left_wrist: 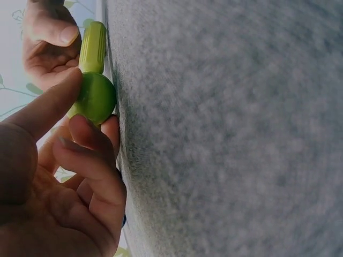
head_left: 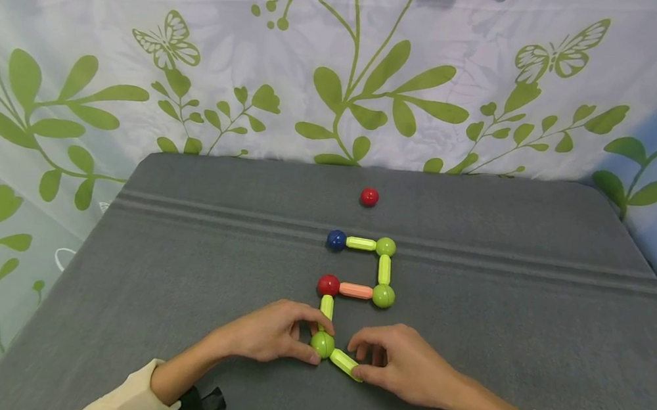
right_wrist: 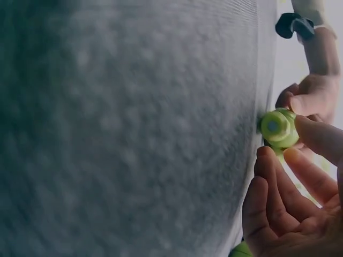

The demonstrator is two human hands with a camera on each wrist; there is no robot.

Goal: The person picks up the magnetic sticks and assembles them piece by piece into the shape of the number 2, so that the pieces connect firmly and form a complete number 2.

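Observation:
Low in the head view, my left hand [head_left: 277,333] holds a glossy green ball [head_left: 323,344] between thumb and fingers. A yellow-green ribbed rod [head_left: 327,307] runs from that ball up to a red ball [head_left: 329,285]. From the ball's other side a second yellow-green rod [head_left: 344,363] slants down to the right. My right hand [head_left: 402,364] is at this rod's free end, its thumb touching it and its bent fingers spread apart from it. The right wrist view shows the rod's round end face [right_wrist: 273,126] beside the thumb.
Beyond the hands the chain continues: an orange rod [head_left: 356,291], a green ball [head_left: 383,296], an upright rod [head_left: 384,270], another green ball [head_left: 386,247], a rod [head_left: 361,243] and a blue ball [head_left: 336,240]. A loose red ball [head_left: 369,197] lies farther back on the grey table [head_left: 503,301].

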